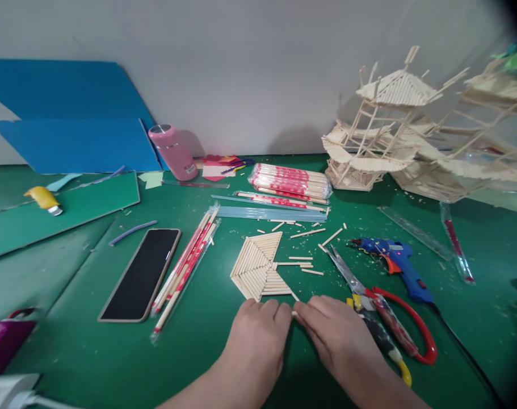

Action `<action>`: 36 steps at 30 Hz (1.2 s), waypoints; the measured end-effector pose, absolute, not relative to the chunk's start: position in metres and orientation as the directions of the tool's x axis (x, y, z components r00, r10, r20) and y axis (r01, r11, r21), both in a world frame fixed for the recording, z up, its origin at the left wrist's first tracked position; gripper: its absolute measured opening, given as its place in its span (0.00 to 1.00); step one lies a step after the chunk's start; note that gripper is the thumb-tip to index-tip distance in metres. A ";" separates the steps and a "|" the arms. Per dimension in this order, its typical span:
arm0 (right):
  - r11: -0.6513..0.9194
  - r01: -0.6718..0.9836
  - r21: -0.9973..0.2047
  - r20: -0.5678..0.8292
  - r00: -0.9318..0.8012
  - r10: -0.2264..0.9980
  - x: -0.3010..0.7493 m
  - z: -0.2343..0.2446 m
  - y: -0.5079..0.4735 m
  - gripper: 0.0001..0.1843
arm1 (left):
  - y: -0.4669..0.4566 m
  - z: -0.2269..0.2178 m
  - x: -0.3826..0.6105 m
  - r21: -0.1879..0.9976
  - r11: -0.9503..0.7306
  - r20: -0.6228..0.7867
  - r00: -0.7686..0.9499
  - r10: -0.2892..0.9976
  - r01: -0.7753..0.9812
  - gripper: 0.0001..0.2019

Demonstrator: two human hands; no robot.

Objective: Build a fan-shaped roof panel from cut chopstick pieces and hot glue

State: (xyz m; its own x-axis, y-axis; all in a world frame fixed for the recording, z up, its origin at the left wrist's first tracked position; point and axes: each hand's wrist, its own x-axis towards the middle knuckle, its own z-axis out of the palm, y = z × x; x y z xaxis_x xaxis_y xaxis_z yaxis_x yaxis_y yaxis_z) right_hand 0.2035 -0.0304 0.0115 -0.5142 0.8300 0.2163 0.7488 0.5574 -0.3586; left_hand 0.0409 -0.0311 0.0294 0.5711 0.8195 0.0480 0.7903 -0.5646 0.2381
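My left hand (258, 332) and my right hand (332, 329) meet at the table's near side, fingers pinched. A short bit of a wooden stick (294, 313) shows between their fingertips; the rest of it is hidden. Just beyond the hands lies a flat fan-shaped panel of wooden sticks (258, 264), laid in triangular sections with a gap on its right side. One thin stick at its lower right corner points towards my right fingers. Loose cut sticks (301, 258) and crumbs are scattered right of the panel.
Right of my hands are red-handled scissors (390, 318), yellow-and-black-handled pliers (381, 335) and a blue glue gun (394, 258) with its cord. A phone (141, 275) and bagged chopsticks (185, 267) lie left. Behind stand a pink bottle (175, 153) and stick-built pavilion models (381, 130).
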 end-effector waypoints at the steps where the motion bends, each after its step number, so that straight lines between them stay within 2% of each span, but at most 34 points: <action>1: 0.556 0.750 -0.357 0.217 -0.513 0.831 0.204 0.011 -0.030 0.17 | -0.031 0.030 0.041 0.240 -0.564 0.036 0.573 0.819 0.790 0.12; 6: 0.540 0.766 -0.349 0.218 -0.493 0.842 0.204 0.011 -0.030 0.17 | -0.029 0.029 0.043 0.244 -0.548 -0.008 0.566 0.824 0.800 0.12; 17: 0.498 0.797 -0.341 0.253 -0.433 0.865 0.198 0.016 -0.028 0.18 | -0.025 0.031 0.045 0.300 -0.518 0.015 0.539 0.842 0.801 0.12; 20: 0.510 0.782 -0.359 0.207 -0.466 0.860 0.203 0.025 -0.028 0.17 | -0.022 0.037 0.039 0.384 -0.515 0.001 0.558 0.830 0.766 0.12; 24: 0.524 0.697 -0.490 0.018 -0.593 0.805 0.213 0.049 -0.025 0.15 | -0.018 0.055 0.029 0.621 -0.451 -0.092 0.632 0.770 0.640 0.14; 27: 0.441 0.576 -0.689 -0.098 -0.676 0.730 0.220 0.070 -0.023 0.15 | -0.013 0.065 0.023 0.832 -0.295 -0.152 0.705 0.693 0.470 0.14; 30: 0.212 0.435 -0.875 -0.153 -0.664 0.732 0.225 0.077 -0.021 0.15 | -0.010 0.063 0.020 0.957 0.051 -0.232 0.653 0.721 0.284 0.16; 33: -0.032 0.367 -0.930 -0.230 -0.510 0.829 0.228 0.064 -0.020 0.16 | -0.010 0.053 0.021 0.923 0.382 -0.333 0.601 0.726 0.050 0.16; 36: -0.186 0.312 -0.932 -0.284 -0.308 0.908 0.230 0.047 -0.019 0.16 | -0.012 0.045 0.024 0.843 0.529 -0.371 0.613 0.698 -0.092 0.14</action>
